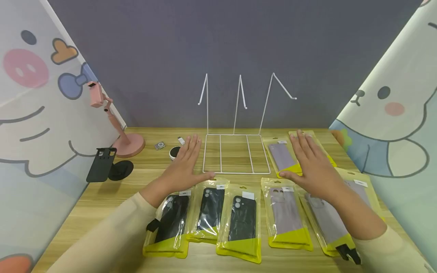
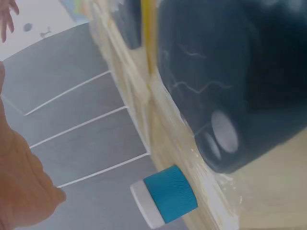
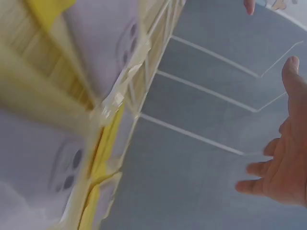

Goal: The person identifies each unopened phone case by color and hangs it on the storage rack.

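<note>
The left hand (image 1: 182, 167) and the right hand (image 1: 314, 167) are both released, with fingers straight and nothing in them, held above the wooden table (image 1: 153, 167), toward the two sides of a white wire rack (image 1: 235, 173) with three upright hooks. Near and below the left hand, three black phone cases (image 1: 242, 223) lie side by side in clear bags (image 1: 239, 248) with yellow bottoms, while lilac phone cases (image 1: 285, 214) in similar bags lie under and around the right hand, one of them just beside the rack.
</note>
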`<state>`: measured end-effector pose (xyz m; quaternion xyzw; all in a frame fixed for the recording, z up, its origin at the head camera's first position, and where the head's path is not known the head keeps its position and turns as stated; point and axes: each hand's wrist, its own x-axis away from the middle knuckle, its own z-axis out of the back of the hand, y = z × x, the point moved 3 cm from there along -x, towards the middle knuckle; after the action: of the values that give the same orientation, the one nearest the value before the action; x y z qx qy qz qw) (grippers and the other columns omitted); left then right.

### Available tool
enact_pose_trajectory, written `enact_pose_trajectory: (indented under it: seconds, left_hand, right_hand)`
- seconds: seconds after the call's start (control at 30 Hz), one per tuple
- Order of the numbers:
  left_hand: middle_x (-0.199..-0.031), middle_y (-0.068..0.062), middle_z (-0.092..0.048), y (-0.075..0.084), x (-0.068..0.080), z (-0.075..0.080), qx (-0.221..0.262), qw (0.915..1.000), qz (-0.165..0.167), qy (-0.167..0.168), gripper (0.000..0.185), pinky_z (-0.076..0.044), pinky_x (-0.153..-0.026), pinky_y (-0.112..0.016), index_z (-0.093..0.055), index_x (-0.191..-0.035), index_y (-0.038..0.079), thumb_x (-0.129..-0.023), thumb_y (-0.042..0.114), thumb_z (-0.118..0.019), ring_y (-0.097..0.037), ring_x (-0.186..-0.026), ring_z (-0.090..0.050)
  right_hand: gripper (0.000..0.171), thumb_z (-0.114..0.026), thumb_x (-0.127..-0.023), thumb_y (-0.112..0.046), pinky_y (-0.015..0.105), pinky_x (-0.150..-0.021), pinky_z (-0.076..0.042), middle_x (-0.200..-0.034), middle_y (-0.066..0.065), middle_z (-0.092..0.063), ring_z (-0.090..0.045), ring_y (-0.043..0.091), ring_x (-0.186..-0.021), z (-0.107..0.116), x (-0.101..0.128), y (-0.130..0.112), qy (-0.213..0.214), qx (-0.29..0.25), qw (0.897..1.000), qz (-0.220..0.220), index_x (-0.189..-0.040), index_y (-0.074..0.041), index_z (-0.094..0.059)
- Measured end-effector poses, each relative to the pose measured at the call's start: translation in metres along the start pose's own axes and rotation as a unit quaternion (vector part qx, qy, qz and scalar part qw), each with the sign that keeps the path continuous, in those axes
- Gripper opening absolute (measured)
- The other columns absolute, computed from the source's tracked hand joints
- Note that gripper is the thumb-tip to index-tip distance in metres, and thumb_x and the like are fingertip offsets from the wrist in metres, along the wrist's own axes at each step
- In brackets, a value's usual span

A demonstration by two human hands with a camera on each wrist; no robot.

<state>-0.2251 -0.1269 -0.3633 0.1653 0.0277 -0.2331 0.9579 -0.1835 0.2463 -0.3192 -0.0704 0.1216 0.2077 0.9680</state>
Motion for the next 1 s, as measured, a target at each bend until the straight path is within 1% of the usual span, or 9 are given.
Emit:
enact_pose_trajectory:
  seconds: [0.1,0.17,0.27,0.4,0.53,0.63,0.7,0.87,1.0]
  left_hand:
    - [-0.16,0.005,0.027,-0.008,-0.017,-0.007,0.033,0.9989,0.006,-0.032,0.113,-0.009,-0.123,-0.053,0.023,-0.152,0.026,-0.081,0.083,-0.045,-0.018,-0.148,0.025]
    - [-0.161,0.003,0.024,-0.012,-0.028,-0.012,0.054,0.9971,0.011,-0.053,0.114,-0.01,-0.123,-0.053,0.022,-0.153,0.025,-0.083,0.079,-0.05,-0.019,-0.149,0.021]
    - [-0.162,-0.002,0.02,-0.017,-0.042,-0.021,0.069,0.9936,0.019,-0.088,0.113,-0.01,-0.123,-0.051,0.017,-0.155,0.02,-0.086,0.072,-0.054,-0.023,-0.15,0.015]
    - [-0.164,-0.005,0.016,-0.02,-0.052,-0.035,0.07,0.9863,0.03,-0.146,0.106,-0.011,-0.123,-0.051,0.008,-0.157,0.011,-0.091,0.064,-0.055,-0.029,-0.152,0.008]
    - [-0.165,-0.012,0.009,-0.021,-0.055,-0.045,0.055,0.9797,0.043,-0.188,0.099,-0.018,-0.122,-0.05,0.0,-0.158,0.006,-0.094,0.059,-0.054,-0.032,-0.152,-0.003]
    - [-0.165,-0.015,0.002,-0.022,-0.055,-0.05,0.036,0.9753,0.061,-0.209,0.094,-0.022,-0.121,-0.048,-0.003,-0.158,0.004,-0.096,0.056,-0.052,-0.034,-0.15,-0.014]
    - [-0.165,-0.016,-0.002,-0.022,-0.054,-0.054,0.02,0.9728,0.069,-0.22,0.091,-0.024,-0.121,-0.048,-0.006,-0.158,0.004,-0.097,0.054,-0.052,-0.035,-0.149,-0.019]
    - [-0.164,-0.017,-0.004,-0.023,-0.054,-0.057,-0.015,0.9702,0.069,-0.232,0.086,-0.024,-0.121,-0.047,-0.008,-0.157,0.002,-0.099,0.046,-0.053,-0.034,-0.149,-0.019]
    - [-0.164,-0.018,-0.006,-0.025,-0.055,-0.056,-0.024,0.97,0.065,-0.233,0.084,-0.024,-0.121,-0.046,-0.01,-0.157,0.0,-0.1,0.043,-0.054,-0.034,-0.15,-0.017]
  right_hand:
    - [0.102,-0.06,-0.089,-0.062,0.065,-0.113,-0.026,-0.164,0.02,-0.011,-0.018,0.045,-0.147,-0.007,-0.001,0.012,-0.056,-0.047,0.997,-0.024,-0.16,-0.019,-0.001]
    - [0.097,-0.056,-0.089,-0.066,0.068,-0.104,-0.035,-0.159,0.023,-0.026,-0.031,0.049,-0.14,-0.017,-0.001,0.019,-0.101,-0.071,0.992,-0.039,-0.16,-0.018,-0.01]
    - [0.086,-0.054,-0.091,-0.065,0.067,-0.099,-0.04,-0.15,0.025,-0.04,-0.04,0.05,-0.133,-0.037,-0.001,0.027,-0.162,-0.093,0.981,-0.052,-0.155,-0.012,-0.03]
    - [0.067,-0.064,-0.092,-0.047,0.062,-0.101,-0.042,-0.138,0.022,-0.055,-0.048,0.047,-0.128,-0.062,0.001,0.031,-0.198,-0.083,0.976,-0.029,-0.141,-0.004,-0.051]
    - [0.037,-0.071,-0.09,-0.026,0.052,-0.091,-0.05,-0.117,0.012,-0.067,-0.058,0.039,-0.112,-0.075,0.003,0.028,-0.182,-0.045,0.982,0.018,-0.12,-0.005,-0.067]
    - [0.011,-0.072,-0.088,-0.011,0.041,-0.08,-0.052,-0.095,0.0,-0.065,-0.058,0.029,-0.096,-0.077,0.003,0.027,-0.148,-0.03,0.987,0.051,-0.098,-0.011,-0.07]
    - [0.012,-0.07,-0.087,-0.004,0.036,-0.075,-0.051,-0.088,-0.005,-0.062,-0.058,0.023,-0.09,-0.077,0.002,0.028,-0.131,-0.03,0.989,0.063,-0.088,-0.015,-0.068]
    - [0.009,-0.063,-0.095,-0.009,0.029,-0.066,-0.047,-0.084,-0.008,-0.061,-0.054,0.012,-0.075,-0.065,-0.002,0.033,-0.149,-0.071,0.986,0.032,-0.089,-0.016,-0.063]
    - [0.006,-0.059,-0.099,-0.016,0.029,-0.065,-0.044,-0.081,-0.008,-0.059,-0.049,0.01,-0.07,-0.041,-0.009,0.034,-0.144,-0.118,0.982,0.01,-0.094,-0.017,-0.062]
